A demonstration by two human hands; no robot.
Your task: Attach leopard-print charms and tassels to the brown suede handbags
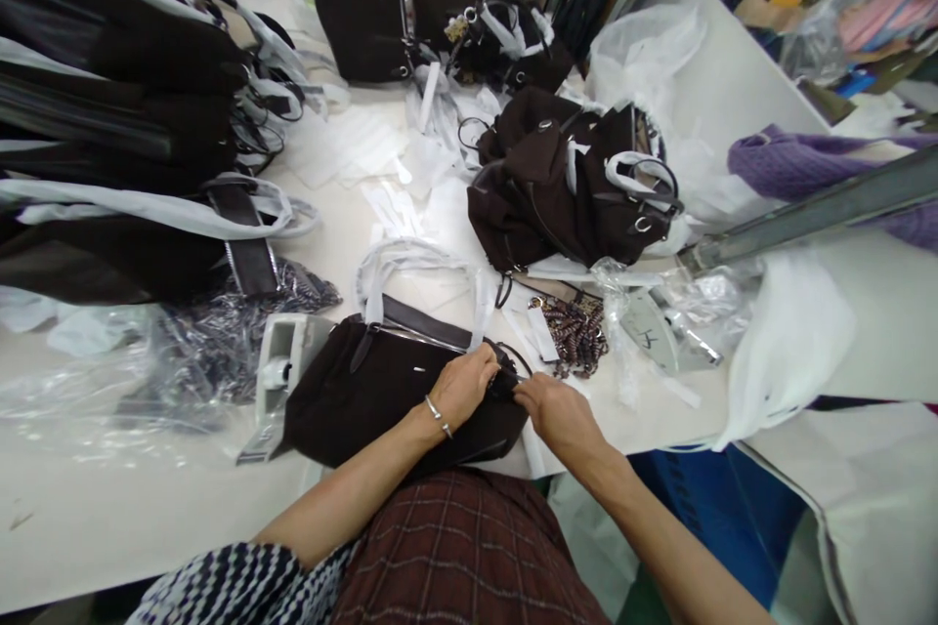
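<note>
A dark brown handbag lies at the table's front edge, its wrapped handles standing up behind it. At the bag's right end, my left hand pinches a thin dark strap, and a bracelet circles that wrist. Just to the right, my right hand has its fingers closed on the same dark strap. The strap's ends are too small to follow. Beside the bag on the right sits a pile of patterned brown cords with a white tag.
Dark bags are stacked at the left, and more brown bags lie behind. A grey-white dispenser touches the bag's left side. Clear plastic, white wrapping and a metal bar lie around.
</note>
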